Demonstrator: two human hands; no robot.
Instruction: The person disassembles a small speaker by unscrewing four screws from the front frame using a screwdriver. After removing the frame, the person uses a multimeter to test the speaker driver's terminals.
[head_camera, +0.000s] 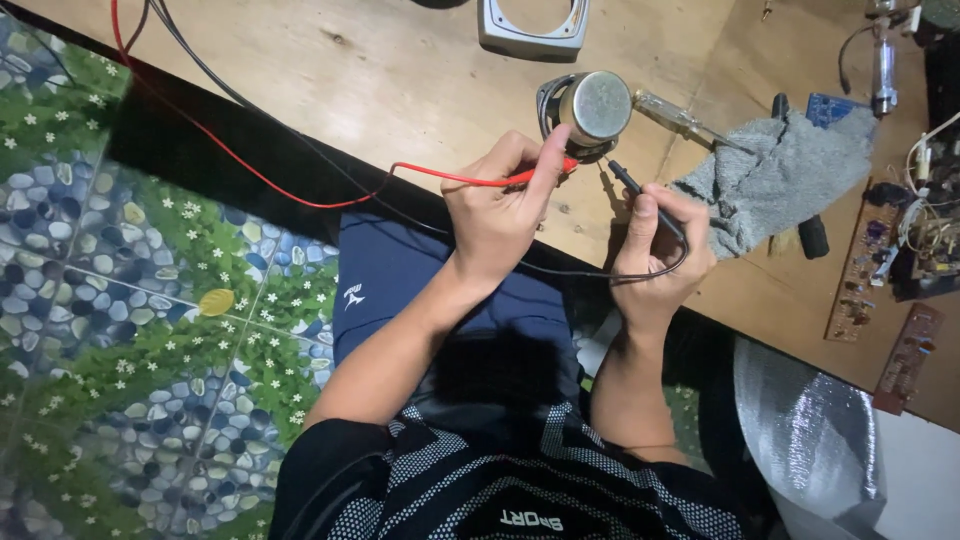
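Your left hand (497, 215) is pinching the red probe (535, 177) between thumb and fingers, closed firmly on its handle, and your right hand (658, 248) is gripping the black probe (640, 195) the same way, fingers wrapped shut around it. You are pointing both tips up at the small round speaker (590, 110), which is lying on the wooden bench (400, 90) just beyond your fingertips; the red tip is touching its lower edge, the black tip is sitting just beside it. You are working with two probes and one speaker. One red lead (280, 180) and one black lead (300, 140) are trailing off left. One grey cloth (780, 175) is lying right of your right hand, one clear-handled screwdriver (680, 118) beside it, two brown circuit boards (860, 270) farther right.
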